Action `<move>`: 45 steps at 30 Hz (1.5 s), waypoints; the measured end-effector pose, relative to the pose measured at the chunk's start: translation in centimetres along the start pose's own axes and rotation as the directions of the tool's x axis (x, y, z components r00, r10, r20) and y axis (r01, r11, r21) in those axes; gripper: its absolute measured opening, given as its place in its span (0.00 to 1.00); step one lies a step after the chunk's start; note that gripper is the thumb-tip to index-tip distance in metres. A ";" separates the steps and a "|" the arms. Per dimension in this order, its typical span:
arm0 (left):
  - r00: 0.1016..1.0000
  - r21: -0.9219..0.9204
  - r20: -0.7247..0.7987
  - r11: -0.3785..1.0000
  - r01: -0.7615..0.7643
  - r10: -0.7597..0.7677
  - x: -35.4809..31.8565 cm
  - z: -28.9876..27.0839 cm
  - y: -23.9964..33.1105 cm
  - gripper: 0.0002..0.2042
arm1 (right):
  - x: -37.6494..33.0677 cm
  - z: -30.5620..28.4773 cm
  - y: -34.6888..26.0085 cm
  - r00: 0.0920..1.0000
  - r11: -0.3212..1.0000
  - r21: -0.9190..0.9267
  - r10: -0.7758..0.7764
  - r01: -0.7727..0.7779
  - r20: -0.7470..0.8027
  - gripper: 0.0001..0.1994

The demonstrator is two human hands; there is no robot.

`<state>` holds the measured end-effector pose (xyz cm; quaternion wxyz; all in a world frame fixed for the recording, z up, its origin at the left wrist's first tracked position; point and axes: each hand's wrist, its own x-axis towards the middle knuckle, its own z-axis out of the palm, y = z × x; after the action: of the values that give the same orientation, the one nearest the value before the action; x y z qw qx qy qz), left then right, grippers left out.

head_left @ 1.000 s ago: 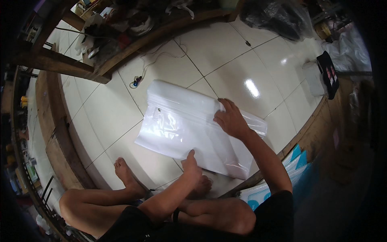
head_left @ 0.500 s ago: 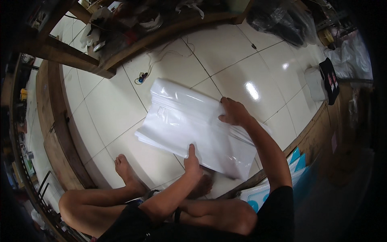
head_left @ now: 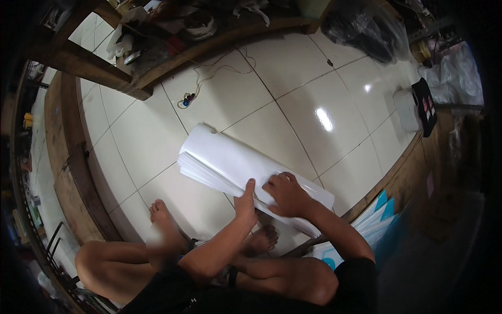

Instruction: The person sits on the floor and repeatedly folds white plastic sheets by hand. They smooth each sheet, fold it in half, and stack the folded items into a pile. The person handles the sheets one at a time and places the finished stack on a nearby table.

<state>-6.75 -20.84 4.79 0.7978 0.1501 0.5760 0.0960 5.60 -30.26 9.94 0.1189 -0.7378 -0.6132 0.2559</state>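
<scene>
A stack of glossy white plastic sheets (head_left: 235, 157) lies folded over on itself above the floor tiles in front of me. Its layered edges fan out at the left end. My left hand (head_left: 246, 206) grips the near edge, thumb upright against it and the other fingers hidden. Just to the right, my right hand (head_left: 286, 194) bends its fingers over the upper layer and holds it down near the left thumb. Whether the sheets are flat sheets or bags cannot be made out.
A wooden bench frame (head_left: 219, 42) crosses the far side, with a thin cord (head_left: 196, 78) on the tiles before it. Wooden boards (head_left: 65, 157) run along the left. At right stand a pale container (head_left: 407, 111) and blue-and-white packs (head_left: 374, 225). My bare feet (head_left: 264, 238) rest close by.
The far part of the white sheets has been folded over toward me. My right hand has moved nearer and left, beside my left hand, which stays at the near edge.
</scene>
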 end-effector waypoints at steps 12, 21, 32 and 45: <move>0.937 0.330 -0.077 0.895 -0.299 0.341 0.7 0.8 -0.5 0.41 | 5.4 1.0 4.7 0.956 0.679 0.675 0.175 -0.289 0.234 0.37; 0.716 0.302 0.370 0.652 -0.696 0.592 -6.1 4.4 4.3 0.29 | 0.7 -6.5 -2.7 0.855 0.687 0.684 0.485 -0.243 -0.182 0.41; 0.413 0.297 0.864 0.368 -0.881 0.289 -1.4 -0.3 9.2 0.28 | -1.3 -7.9 -7.5 0.648 0.799 0.596 0.411 0.082 -0.641 0.42; 0.434 0.365 0.872 0.291 -0.884 0.224 -3.0 5.0 13.9 0.59 | -4.7 -17.3 -11.4 0.570 0.579 0.793 0.592 0.191 -0.570 0.56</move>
<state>-2.72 -9.46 13.73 0.6762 0.7263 0.1067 0.0623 4.54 -29.91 31.17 0.6556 -0.7090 -0.2097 0.1536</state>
